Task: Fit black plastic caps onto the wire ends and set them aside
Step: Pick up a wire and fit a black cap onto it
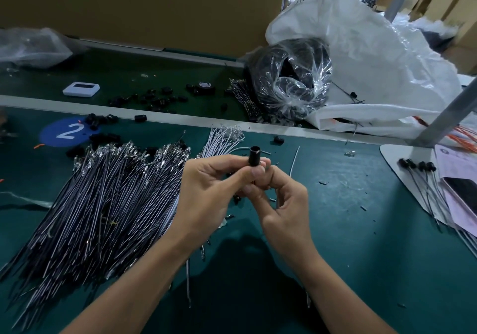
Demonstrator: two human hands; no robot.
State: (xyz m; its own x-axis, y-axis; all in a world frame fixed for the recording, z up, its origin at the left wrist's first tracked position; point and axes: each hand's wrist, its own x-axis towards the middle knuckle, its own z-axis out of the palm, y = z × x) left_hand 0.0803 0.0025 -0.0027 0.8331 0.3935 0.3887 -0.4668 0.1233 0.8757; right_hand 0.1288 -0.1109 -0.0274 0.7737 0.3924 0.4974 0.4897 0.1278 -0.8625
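Observation:
My left hand (pixel 206 194) and my right hand (pixel 282 199) meet above the green mat. Both pinch one black plastic cap (pixel 254 156), which stands upright with its open end up. Wires hang down from between the hands (pixel 188 274); how they enter the cap is hidden by my fingers. A large fan of black wires with metal terminals (pixel 103 204) lies to the left. A bundle of white wires (pixel 222 140) lies beyond the hands. Several capped wires (pixel 423 181) lie at the right on a white base.
Loose black caps (pixel 154 97) are scattered on the dark belt and near a blue "2" sticker (pixel 64 132). A clear bag of black parts (pixel 291 80) and a big white bag (pixel 374 62) sit behind. A metal post (pixel 449 116), papers and a phone (pixel 462 191) occupy the right.

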